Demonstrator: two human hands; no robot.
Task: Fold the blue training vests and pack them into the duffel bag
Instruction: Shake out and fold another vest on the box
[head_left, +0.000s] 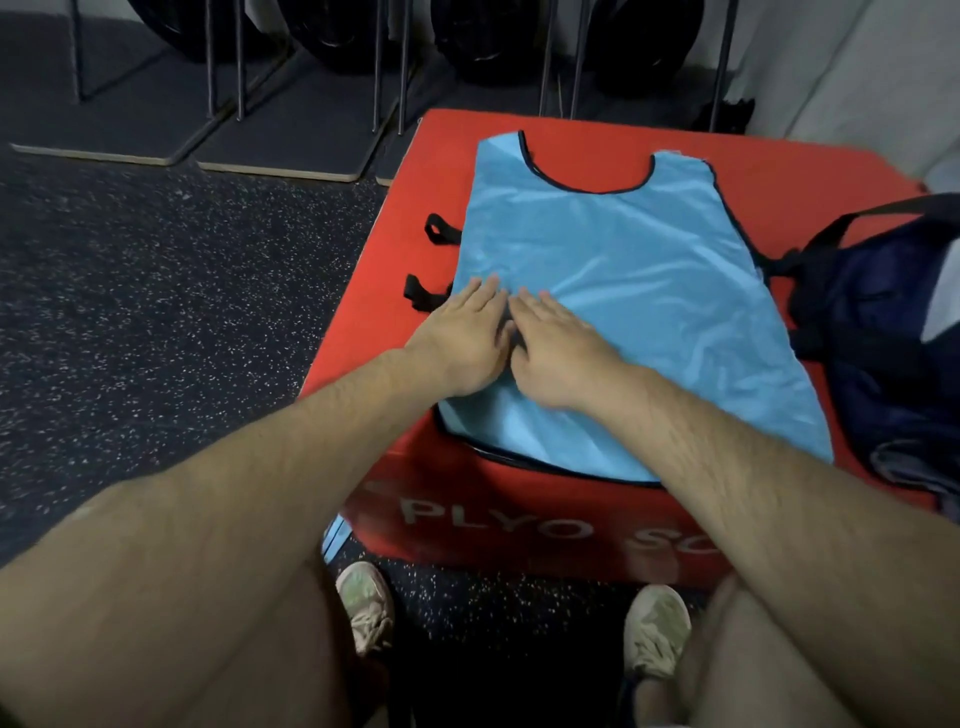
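Note:
A light blue training vest with black trim lies spread flat on a red plyo box, neck hole at the far end. My left hand and my right hand lie side by side, fingers straight, pressing flat on the vest's near left part. A dark blue duffel bag with black straps sits on the box's right side, touching the vest's right edge. A strip of blue cloth shows low beside the box's near left corner.
Black strap loops stick out at the box's left edge. Speckled black rubber floor lies to the left. Metal rack legs on wooden-edged mats and dark tyres stand at the back. My two shoes are in front of the box.

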